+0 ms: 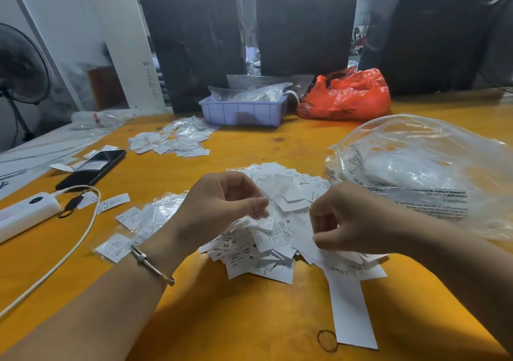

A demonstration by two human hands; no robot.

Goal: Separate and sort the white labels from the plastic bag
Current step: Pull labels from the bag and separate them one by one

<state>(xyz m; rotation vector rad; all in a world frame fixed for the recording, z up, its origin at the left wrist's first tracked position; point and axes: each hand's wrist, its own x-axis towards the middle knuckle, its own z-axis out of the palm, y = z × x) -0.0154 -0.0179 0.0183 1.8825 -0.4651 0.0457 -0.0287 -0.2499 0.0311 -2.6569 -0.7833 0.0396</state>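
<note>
left hand (222,208), right hand (349,221) each pinching labels (277,230); risk: thin slips stick together, sizes missorted.

You are looking down at a wide orange-yellow wooden tabletop (249,319) that fills the lower half of the frame, lit evenly from above with soft shadows. Along its far edge, across the top of the frame, stand three tall dark blocks wrapped in clear plastic film (304,24), with a white slanted column (122,41) to their left. At the far left you see a black standing fan (19,66) before a pale wall (55,7).
</note>
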